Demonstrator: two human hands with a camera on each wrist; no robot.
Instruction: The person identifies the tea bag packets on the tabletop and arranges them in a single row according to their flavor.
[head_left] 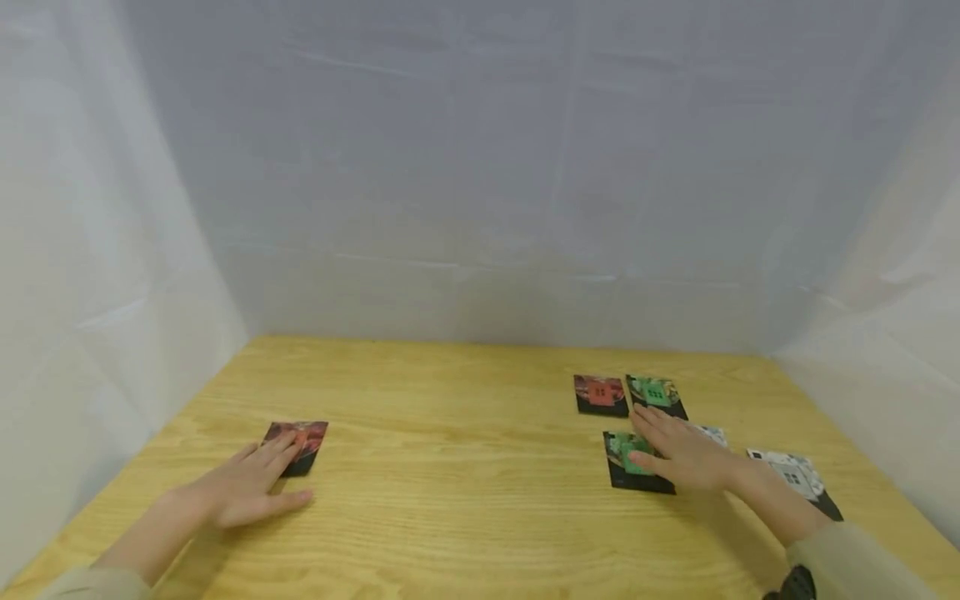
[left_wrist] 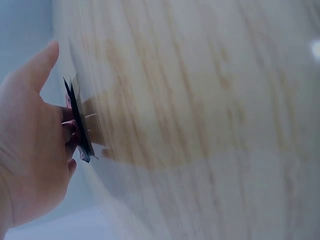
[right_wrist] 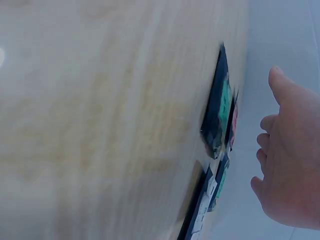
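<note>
Landmark for all positions: the front green packet.

Left hand: open, fingers extended and spread over the left red packet, which lies well to the left of the landmark. The fingertips touch its printed face; the thumb stands out to the side, so the hand does not grip. The left wrist view shows the packet nearly edge-on; whether it sits fully flat cannot be told.

For good control, spread light pressure over several fingertips near the packet's middle. Pressing on one edge would likely tip or skew it. To lift it, raise one edge first; a thin packet probably offers little to pinch.

Right hand: open, fingers extended, holding nothing. From the head view its thumb overlaps the landmark and its fingertips overlap the far green packet, just behind the landmark. The right wrist view suggests clearance; contact cannot be confirmed. Raise this hand before any sideways movement, or it may drag a packet.

Surroundings: the far red packet lies behind the landmark, slightly left. A partly hidden white packet lies to its right, slightly behind; the near white packet lies farther right. All rest on the wooden table.
</note>
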